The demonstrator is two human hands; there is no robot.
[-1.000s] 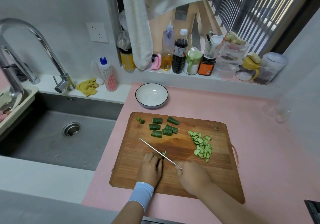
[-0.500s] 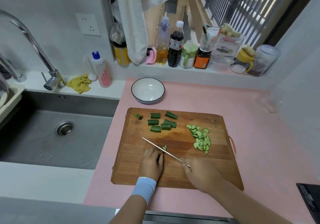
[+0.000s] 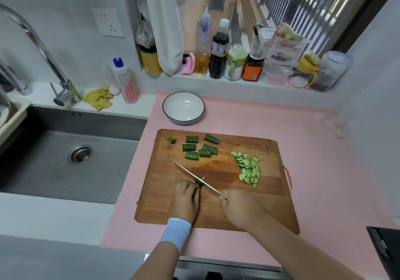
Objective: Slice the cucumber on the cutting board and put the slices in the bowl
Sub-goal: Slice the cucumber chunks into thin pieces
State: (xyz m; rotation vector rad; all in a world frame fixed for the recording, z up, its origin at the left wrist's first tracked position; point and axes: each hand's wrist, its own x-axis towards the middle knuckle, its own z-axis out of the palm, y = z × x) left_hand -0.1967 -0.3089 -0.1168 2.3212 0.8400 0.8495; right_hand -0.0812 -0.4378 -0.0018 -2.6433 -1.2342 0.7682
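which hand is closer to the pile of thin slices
Right. The right hand, gripping the knife, is nearer the person and slightly left of the slices; the left hand holds a cucumber piece farther left.

Seen from above, a wooden cutting board (image 3: pixel 160 204) lies on a pink counter mat (image 3: pixel 320 171) beside a steel sink (image 3: pixel 54 167). The left hand (image 3: pixel 185 203), a pale band at its wrist, holds a small cucumber piece (image 3: pixel 200 180) with curled fingers. The right hand (image 3: pixel 240 206) grips a knife (image 3: pixel 192 176), its blade against that piece. Thick cucumber chunks (image 3: pixel 201 148) sit at the board's far edge and thin slices (image 3: pixel 249 169) are heaped to the right. A white bowl (image 3: pixel 184 121) stands beyond the board.
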